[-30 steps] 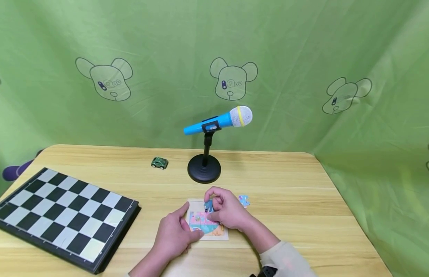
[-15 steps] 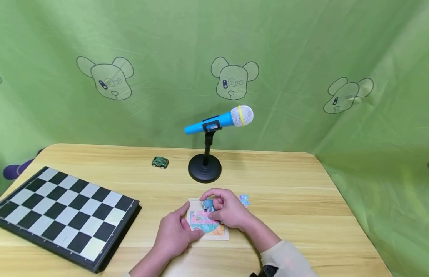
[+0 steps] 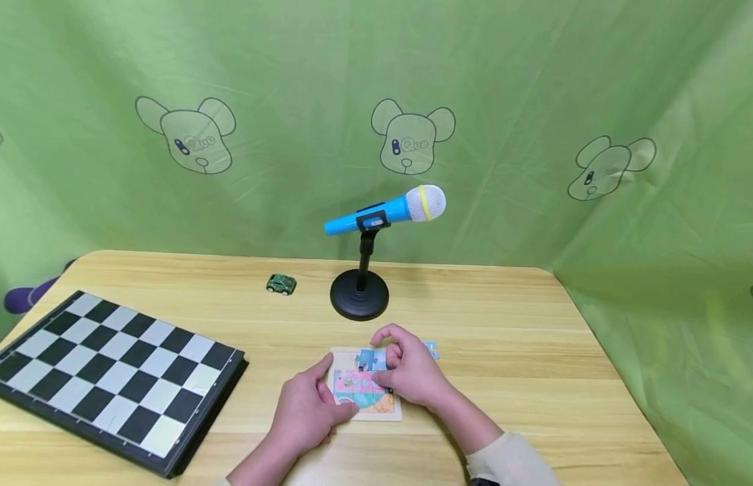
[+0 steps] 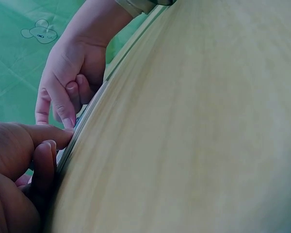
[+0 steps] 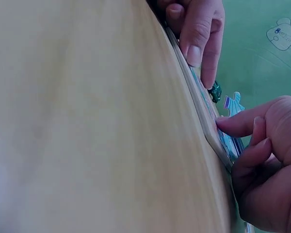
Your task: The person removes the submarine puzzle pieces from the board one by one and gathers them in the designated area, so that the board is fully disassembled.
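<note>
A small tray puzzle (image 3: 342,358) with a pale frame lies near the front of the table, its lower part filled with pink, teal and orange pieces. My left hand (image 3: 306,408) holds it at the left, thumb over the lower edge and index finger along the side. A blue puzzle piece (image 3: 367,360) sits askew in the upper part; the right wrist view shows this blue piece (image 5: 235,103) standing up from the board. My right hand (image 3: 412,368) rests over the right side, thumb touching the puzzle and index finger raised and bent off the piece.
Another blue piece (image 3: 433,349) lies behind my right hand, mostly hidden. A black-and-white chessboard (image 3: 117,371) takes up the table's left side. At the back stand a small green toy car (image 3: 281,284) and a blue microphone (image 3: 376,217) on a round black base (image 3: 359,304).
My right hand has let go of the blue piece and shifted right, its index finger lifting. That piece now shows in the upper board. My left hand has stayed in place.
</note>
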`<state>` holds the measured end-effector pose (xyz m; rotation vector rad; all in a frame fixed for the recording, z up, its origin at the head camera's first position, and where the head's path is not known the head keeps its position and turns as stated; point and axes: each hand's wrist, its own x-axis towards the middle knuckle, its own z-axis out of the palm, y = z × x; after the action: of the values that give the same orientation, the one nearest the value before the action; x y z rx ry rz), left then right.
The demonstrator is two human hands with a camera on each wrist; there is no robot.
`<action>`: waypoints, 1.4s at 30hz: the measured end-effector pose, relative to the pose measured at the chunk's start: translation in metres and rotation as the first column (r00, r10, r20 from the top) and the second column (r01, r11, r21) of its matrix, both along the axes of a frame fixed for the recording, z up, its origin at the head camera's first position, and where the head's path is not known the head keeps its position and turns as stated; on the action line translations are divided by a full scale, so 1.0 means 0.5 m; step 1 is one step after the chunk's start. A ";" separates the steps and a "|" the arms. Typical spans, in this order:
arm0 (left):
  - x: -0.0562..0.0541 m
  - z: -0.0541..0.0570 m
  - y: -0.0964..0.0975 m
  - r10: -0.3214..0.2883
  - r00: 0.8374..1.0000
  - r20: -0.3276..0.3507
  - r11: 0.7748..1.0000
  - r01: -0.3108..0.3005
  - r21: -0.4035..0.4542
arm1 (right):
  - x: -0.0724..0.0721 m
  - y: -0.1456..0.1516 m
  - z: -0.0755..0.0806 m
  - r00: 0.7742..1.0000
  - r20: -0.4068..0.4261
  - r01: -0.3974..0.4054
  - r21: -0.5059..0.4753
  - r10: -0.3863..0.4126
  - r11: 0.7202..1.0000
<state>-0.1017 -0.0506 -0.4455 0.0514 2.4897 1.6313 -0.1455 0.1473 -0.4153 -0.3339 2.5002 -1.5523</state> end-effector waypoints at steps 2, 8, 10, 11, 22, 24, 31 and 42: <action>0.000 0.001 0.000 0.000 1.000 -0.004 1.000 -0.001 -0.007 | -0.005 0.004 -0.021 1.000 -0.011 0.026 0.026 -0.025 0.999; 0.000 0.002 0.000 0.000 1.000 -0.007 1.000 0.000 -0.011 | -0.005 0.010 -0.029 0.999 -0.021 0.038 0.040 -0.037 0.998; 0.000 0.002 0.000 0.000 1.000 -0.005 1.000 0.000 -0.009 | -0.004 0.011 -0.028 0.999 -0.020 0.036 0.046 -0.035 0.998; 0.001 0.002 0.000 0.000 1.000 -0.003 1.000 0.000 -0.007 | -0.004 0.012 -0.028 0.999 -0.023 0.031 0.052 -0.030 0.998; -0.001 0.001 0.000 0.000 1.000 -0.005 1.000 0.000 -0.024 | -0.009 0.014 -0.032 1.000 0.000 -0.001 0.078 0.001 0.997; -0.001 0.001 0.001 0.001 1.000 -0.003 1.000 -0.001 -0.024 | -0.008 0.014 -0.029 1.000 0.008 -0.002 0.066 0.002 0.998; -0.001 0.001 0.001 0.003 1.000 -0.004 1.000 -0.003 -0.026 | -0.007 0.012 -0.023 1.000 0.016 -0.011 0.043 0.010 0.999; -0.001 0.001 0.001 0.008 1.000 0.002 1.000 -0.008 -0.017 | -0.016 0.017 -0.038 0.999 0.008 -0.044 0.044 0.044 0.998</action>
<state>-0.1021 -0.0501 -0.4448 0.0378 2.5050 1.6130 -0.1533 0.1556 -0.4342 -0.3732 2.5001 -1.4767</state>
